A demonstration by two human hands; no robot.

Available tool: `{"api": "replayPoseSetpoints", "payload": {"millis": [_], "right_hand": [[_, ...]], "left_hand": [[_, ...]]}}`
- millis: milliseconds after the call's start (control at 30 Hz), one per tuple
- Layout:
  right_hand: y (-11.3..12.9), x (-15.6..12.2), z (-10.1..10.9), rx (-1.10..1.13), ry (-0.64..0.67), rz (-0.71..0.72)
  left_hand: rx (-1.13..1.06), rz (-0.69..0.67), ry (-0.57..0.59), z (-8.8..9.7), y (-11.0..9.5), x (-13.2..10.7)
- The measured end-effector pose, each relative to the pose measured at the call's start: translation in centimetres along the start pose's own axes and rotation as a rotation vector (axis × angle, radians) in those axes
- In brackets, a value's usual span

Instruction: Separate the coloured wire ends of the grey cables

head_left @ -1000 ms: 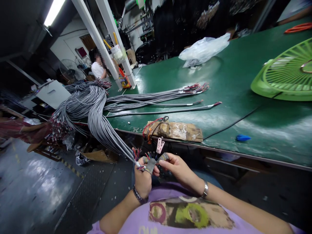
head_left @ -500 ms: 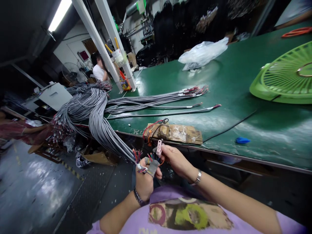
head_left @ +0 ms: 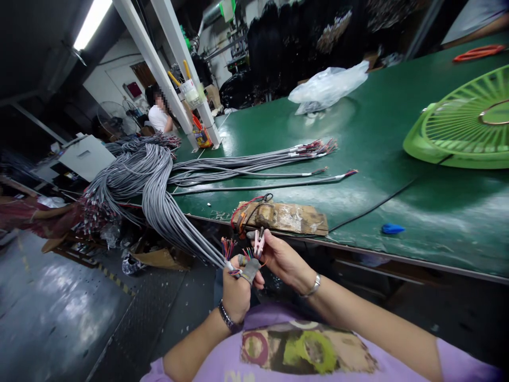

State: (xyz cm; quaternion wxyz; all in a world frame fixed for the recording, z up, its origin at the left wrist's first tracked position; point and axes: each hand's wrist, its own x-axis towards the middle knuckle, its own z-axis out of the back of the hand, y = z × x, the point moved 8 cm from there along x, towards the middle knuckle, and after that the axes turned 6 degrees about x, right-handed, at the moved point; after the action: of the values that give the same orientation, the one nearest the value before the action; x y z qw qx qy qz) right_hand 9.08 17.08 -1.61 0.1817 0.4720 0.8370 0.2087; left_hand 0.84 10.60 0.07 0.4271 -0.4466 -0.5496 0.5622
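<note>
My left hand is closed around the ends of several grey cables. Coloured wire ends fan out above its fist, and grey wrapping covers part of the fingers. Just to the right, my right hand pinches a small pink clip between thumb and fingers. The clip's two arms form a narrow V, close above the coloured wires at my left fingertips. Whether its tip touches a wire is too small to tell.
On the green table, a wooden block with red and black leads lies at the near edge. More grey cables stretch across behind it. A green fan, blue object and plastic bag are also there.
The pink clip has turned, and its arms now show as a V. My right hand has shifted slightly left; my left hand keeps its hold on the cables.
</note>
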Motion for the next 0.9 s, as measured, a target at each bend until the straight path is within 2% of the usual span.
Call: {"api": "replayPoseSetpoints", "payload": {"millis": [233, 400, 567, 733, 900], "right_hand": [[-1.0, -0.2, 1.3, 0.093, -0.11, -0.053], [-1.1, -0.8, 0.7, 0.063, -0.03, -0.128], [-0.1, -1.1, 0.0, -0.028, 0.022, -0.059], [-0.2, -1.2, 0.0, -0.02, 0.011, -0.076], [-0.3, -0.9, 0.2, 0.033, -0.065, -0.099]], "left_hand": [[0.014, 0.004, 0.015, 0.5, 0.4, -0.7], [0.03, -0.028, -0.013, 1.3, 0.3, -1.3], [0.013, -0.026, -0.052, 1.4, 0.2, -1.2], [-0.004, -0.039, -0.041, 1.0, -0.2, -1.0], [0.018, -0.03, -0.025, 0.7, -0.2, -0.7]]}}
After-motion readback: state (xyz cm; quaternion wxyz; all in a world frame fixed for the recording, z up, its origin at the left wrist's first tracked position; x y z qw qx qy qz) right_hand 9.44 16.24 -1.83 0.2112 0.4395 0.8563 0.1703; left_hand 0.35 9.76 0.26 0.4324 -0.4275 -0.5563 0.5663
